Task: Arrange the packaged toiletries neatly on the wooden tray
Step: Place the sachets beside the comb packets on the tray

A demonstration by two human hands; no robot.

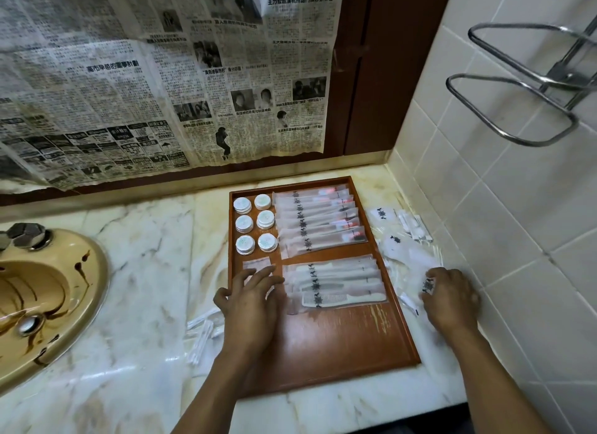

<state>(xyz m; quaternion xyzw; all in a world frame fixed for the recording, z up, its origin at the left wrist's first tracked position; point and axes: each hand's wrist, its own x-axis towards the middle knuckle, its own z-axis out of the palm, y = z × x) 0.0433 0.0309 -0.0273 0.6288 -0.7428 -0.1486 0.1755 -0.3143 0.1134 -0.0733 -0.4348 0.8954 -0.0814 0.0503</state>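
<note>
The wooden tray (339, 343) lies on the marble counter. At its far left stand several round white soap packs (255, 223); beside them is a fanned row of toothbrush packets (318, 222), and below that a stack of comb packets (339, 283). My left hand (250, 299) rests with straight fingers on small flat packets (256, 265) in the tray. Right of the tray, my right hand (450, 296) grips a small white sachet (428, 285) from a loose pile of packets (400, 239).
A beige sink (48, 291) sits at the left. Wrapped cotton swabs (203, 333) lie on the counter left of the tray. A newspaper-covered mirror (161, 78) is behind, a tiled wall with a metal rack (523, 88) at right.
</note>
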